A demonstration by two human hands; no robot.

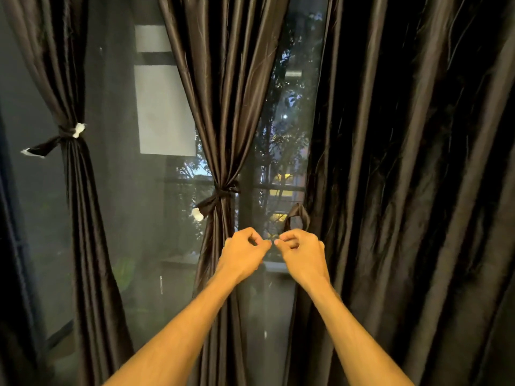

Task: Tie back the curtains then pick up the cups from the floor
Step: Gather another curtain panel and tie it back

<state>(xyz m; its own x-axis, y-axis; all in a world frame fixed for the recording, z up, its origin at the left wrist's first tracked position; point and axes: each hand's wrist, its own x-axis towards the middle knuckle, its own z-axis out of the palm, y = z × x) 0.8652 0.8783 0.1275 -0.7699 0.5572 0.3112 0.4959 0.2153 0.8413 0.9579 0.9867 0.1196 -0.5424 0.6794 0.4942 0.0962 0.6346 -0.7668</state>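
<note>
Up at the glass window pane [117, 207] now, dark outside, leafy green trees [289, 140] showing through the gaps.

Far left: left-hand dark brown satin curtain [80, 218], cinched in tight at the waist by a white-tipped left brown fabric tie [69, 134], knotted, one tail poking out to the left.

Centre: middle dark brown satin curtain [223, 93], likewise gathered and bound by a middle brown fabric tie [224, 190], white-tipped tail angling down to the left.

On the right: right-hand dark brown satin curtain [404, 176], hanging wide and loose in deep folds, not gathered, no tie around it. Just at its inner edge, a small brown fabric loop [297, 217] of the same satin, standing up just above the right hand.

And the hands: both raised in front of the gap between the middle and right-hand curtains, forearms reaching up from below. Left hand [245, 253] with fingers curled in, thumb and forefinger tips drawn together. Right hand [302, 253] mirrored, fingers curled, thumb and forefinger tips together too. Fingertips of the two almost meeting, near touching. Hard to say what is pinched between them, if anything; too small and blurred to tell. Lower end of the loop dropping in behind the right hand's knuckles, contact not clear.
</note>
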